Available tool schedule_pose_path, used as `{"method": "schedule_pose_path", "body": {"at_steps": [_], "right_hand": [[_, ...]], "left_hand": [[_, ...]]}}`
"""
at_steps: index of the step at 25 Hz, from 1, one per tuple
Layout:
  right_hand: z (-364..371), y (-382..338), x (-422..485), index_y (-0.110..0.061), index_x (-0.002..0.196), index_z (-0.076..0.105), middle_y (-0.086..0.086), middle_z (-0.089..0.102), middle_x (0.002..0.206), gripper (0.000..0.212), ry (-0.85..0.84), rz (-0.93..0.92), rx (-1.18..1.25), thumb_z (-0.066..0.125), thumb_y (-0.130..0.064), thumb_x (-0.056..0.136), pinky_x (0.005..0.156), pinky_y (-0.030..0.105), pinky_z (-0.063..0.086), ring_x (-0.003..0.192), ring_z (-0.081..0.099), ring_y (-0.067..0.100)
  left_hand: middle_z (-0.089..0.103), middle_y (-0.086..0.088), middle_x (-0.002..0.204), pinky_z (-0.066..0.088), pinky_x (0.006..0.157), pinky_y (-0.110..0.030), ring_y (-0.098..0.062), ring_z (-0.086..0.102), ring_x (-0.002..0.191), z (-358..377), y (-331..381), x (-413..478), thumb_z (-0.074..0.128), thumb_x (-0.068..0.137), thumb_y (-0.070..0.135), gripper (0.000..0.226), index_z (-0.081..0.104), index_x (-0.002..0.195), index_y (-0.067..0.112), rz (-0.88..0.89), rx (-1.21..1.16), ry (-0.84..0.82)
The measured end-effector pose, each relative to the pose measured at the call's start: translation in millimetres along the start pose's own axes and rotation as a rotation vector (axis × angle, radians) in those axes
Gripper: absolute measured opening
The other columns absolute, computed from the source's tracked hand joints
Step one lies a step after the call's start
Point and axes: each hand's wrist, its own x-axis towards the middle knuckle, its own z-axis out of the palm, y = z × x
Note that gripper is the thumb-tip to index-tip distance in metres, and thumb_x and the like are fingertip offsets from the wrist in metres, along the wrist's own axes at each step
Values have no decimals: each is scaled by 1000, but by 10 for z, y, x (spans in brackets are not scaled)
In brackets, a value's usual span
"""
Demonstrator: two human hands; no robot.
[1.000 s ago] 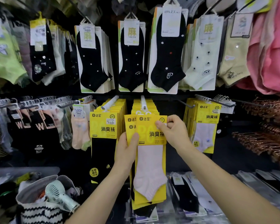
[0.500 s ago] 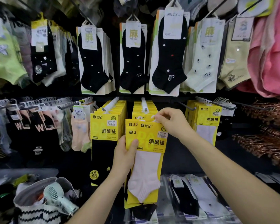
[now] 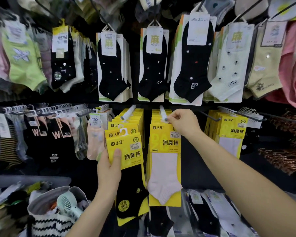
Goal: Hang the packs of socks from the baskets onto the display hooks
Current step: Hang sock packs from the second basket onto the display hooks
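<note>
Black packs (image 3: 132,155) shifted left (right hand (image 3: 184,124) pinches pink pack (image 3: 164,170))

We find the left hook (image 3: 129,112) bare at its tip and open to approach from the front. The held packs (image 3: 125,147), gripped by the left hand (image 3: 109,166), stand just below it. The middle hook (image 3: 162,111) is blocked at its tip by the right hand (image 3: 184,123), which pinches the top of the pink sock pack (image 3: 164,168). The upper black sock packs (image 3: 151,69) hang close overhead. We note a dark gap beside the right yellow packs (image 3: 230,134), crossed by the right forearm (image 3: 229,165).
</note>
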Motion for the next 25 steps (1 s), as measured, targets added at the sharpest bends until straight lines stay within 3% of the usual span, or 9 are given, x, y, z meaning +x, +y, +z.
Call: {"method": "schedule_pose_path", "body": {"at_steps": [2, 3, 7, 10, 13, 16, 19, 22, 25], "right_hand": [[-2, 11, -48, -22, 76, 67, -14, 58, 69, 15, 10, -31, 8, 61, -27, 89, 56, 19, 35, 63, 50, 2], [-6, 36, -80, -21, 82, 68, -13, 59, 75, 14, 18, -51, 7, 59, -26, 90, 61, 20, 38, 69, 52, 4], [32, 244, -251, -19, 114, 58, -2, 51, 109, 35, 68, -97, -143, 62, -39, 86, 82, 29, 44, 103, 47, 12], [107, 346, -285, -22, 114, 52, -1, 45, 111, 40, 63, -20, -92, 65, -43, 83, 68, 24, 41, 86, 58, 9], [181, 361, -202, -24, 112, 49, 0, 43, 108, 38, 70, 35, -55, 64, -44, 84, 65, 27, 44, 69, 54, 4], [200, 345, -153, -24, 114, 48, 0, 43, 108, 40, 32, 85, -32, 65, -43, 84, 65, 26, 44, 67, 49, 4], [150, 371, -224, -24, 116, 49, -1, 43, 110, 41, 72, 87, 59, 66, -41, 83, 75, 28, 48, 82, 53, 8], [71, 394, -424, -25, 94, 55, -3, 56, 93, 22, 185, -33, 189, 62, -44, 84, 68, 14, 45, 79, 53, 4], [59, 388, -599, -28, 86, 55, -5, 64, 79, 24, -13, -27, 214, 69, -46, 78, 56, 11, 42, 65, 54, -1]], "left_hand": [[58, 47, 89, 52, 72, -14, 16, 60, 86, -57, 69, -20, 43, 97, 9, 65, 50, 89, 74, 9, 10, -42], [58, 48, 89, 52, 71, -14, 15, 61, 86, -65, 65, -25, 43, 97, 9, 67, 49, 87, 75, 7, 0, -44], [69, 14, 97, 52, 71, -19, -11, 66, 97, 9, -70, -12, 47, 96, 15, 25, 60, 100, 35, -69, -86, -31], [68, 3, 103, 53, 77, -29, -15, 65, 97, 134, -95, -1, 48, 95, 15, 18, 59, 101, 28, -67, -96, -60], [67, 3, 105, 52, 82, -33, -15, 64, 99, 286, -81, -5, 48, 95, 17, 17, 59, 100, 29, -66, -98, -100], [67, 10, 101, 52, 78, -27, -9, 64, 97, 415, -67, -20, 50, 95, 21, 14, 59, 95, 32, -88, -72, -142], [67, 10, 100, 52, 76, -25, -8, 64, 95, 484, -77, -17, 50, 95, 22, 12, 58, 95, 31, -115, -66, -150], [67, 8, 99, 53, 80, -31, -12, 64, 95, 551, -84, -15, 52, 94, 23, 10, 58, 92, 31, -131, -49, -168], [69, 2, 99, 55, 80, -35, -16, 66, 95, 676, -55, -51, 57, 91, 25, 6, 60, 93, 29, -173, -78, -172]]}}
